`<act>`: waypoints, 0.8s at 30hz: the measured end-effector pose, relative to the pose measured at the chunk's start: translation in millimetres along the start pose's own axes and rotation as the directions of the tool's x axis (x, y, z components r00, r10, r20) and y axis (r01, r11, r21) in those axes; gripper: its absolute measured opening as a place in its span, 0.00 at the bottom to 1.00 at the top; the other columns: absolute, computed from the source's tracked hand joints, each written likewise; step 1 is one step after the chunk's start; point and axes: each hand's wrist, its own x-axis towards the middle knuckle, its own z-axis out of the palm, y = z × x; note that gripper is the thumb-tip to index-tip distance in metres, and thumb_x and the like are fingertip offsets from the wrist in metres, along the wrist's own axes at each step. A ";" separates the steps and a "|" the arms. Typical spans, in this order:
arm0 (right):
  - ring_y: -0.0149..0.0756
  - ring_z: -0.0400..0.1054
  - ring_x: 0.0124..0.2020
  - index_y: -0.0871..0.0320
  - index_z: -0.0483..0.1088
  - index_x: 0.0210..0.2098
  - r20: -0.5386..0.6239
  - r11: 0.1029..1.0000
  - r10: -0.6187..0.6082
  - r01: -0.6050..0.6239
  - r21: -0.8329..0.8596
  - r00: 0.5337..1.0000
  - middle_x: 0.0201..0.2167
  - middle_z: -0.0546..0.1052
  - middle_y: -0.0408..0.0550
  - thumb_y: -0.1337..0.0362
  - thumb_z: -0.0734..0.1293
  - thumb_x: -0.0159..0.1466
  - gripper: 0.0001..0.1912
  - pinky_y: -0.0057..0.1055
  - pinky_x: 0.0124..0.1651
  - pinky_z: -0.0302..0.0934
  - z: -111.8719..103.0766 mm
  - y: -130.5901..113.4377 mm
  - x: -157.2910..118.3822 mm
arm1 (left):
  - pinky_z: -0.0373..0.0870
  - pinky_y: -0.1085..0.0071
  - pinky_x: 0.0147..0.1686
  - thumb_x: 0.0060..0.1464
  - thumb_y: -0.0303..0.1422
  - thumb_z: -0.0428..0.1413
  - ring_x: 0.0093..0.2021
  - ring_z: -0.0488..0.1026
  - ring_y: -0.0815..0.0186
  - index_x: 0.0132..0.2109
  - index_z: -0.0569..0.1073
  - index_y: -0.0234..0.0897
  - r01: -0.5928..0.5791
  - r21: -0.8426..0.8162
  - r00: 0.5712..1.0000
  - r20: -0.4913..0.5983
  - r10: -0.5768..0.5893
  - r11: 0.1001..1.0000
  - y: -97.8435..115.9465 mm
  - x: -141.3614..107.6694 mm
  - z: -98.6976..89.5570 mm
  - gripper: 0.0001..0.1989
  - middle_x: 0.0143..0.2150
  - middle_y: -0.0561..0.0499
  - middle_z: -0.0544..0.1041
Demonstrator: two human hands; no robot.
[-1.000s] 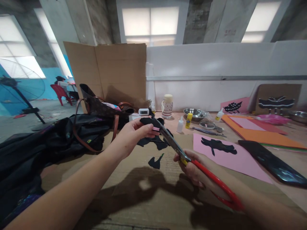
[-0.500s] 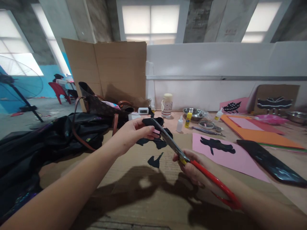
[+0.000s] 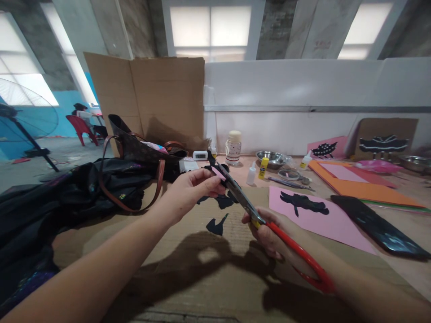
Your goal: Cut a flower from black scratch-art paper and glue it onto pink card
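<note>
My left hand [image 3: 193, 190] pinches a small cut piece [image 3: 218, 173] between thumb and fingers; it shows pink, with black along its far edge. I cannot tell whether it is paper or cloth. My right hand [image 3: 271, 229] grips red-handled scissors [image 3: 243, 199] around the handles and pivot. Their blades point up and left, with the tips against the held piece. Below, a black scrap [image 3: 216, 225] lies on the cardboard sheet [image 3: 161, 264]. More black scraps [image 3: 225, 201] lie behind my left fingers, partly hidden.
Right of my hands are pink paper [image 3: 323, 231] with a black cutout [image 3: 305, 202] and a dark glossy object [image 3: 380, 229]. Behind stand a glue stick [image 3: 263, 168], a white bottle [image 3: 251, 174] and a metal bowl [image 3: 270, 158]. A handbag [image 3: 134, 146] and black cloth [image 3: 74, 197] occupy the left.
The held piece has turned, so its pink side shows more and its black part points upward. The scissor handles have drawn closer together. My hands have shifted only slightly.
</note>
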 end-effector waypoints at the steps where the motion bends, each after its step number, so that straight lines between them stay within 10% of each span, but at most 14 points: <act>1: 0.23 0.47 0.19 0.57 0.66 0.48 0.007 1.000 0.003 -0.003 0.004 1.000 0.25 0.57 0.34 0.29 0.68 0.59 0.38 0.27 0.21 0.39 0.5 -1.2 -0.7 | 0.77 0.70 0.40 0.53 0.48 0.70 0.38 0.82 0.62 0.40 0.82 0.37 0.004 -0.001 1.000 -0.008 -0.004 1.000 -0.7 0.1 -0.2 0.19 0.36 0.48 0.84; 17: 0.23 0.46 0.19 0.56 0.67 0.50 -0.024 0.993 0.061 -0.063 -0.102 0.998 0.23 0.55 0.33 0.27 0.66 0.58 0.40 0.25 0.21 0.39 -4.7 -6.2 -2.9 | 0.77 0.70 0.43 0.55 0.41 0.67 0.38 0.80 0.66 0.34 0.76 0.37 -0.134 0.039 0.981 -0.134 0.138 0.990 2.6 8.9 -12.7 0.13 0.37 0.53 0.80; 24: 0.25 0.48 0.22 0.52 0.70 0.49 0.015 0.979 0.201 -0.201 0.022 0.979 0.25 0.59 0.37 0.28 0.68 0.57 0.38 0.23 0.22 0.45 -18.3 -4.6 -0.9 | 0.70 0.71 0.40 0.55 0.41 0.64 0.36 0.75 0.66 0.31 0.73 0.37 -0.212 0.380 0.933 -0.195 0.302 0.900 6.5 17.8 -33.9 0.13 0.33 0.52 0.78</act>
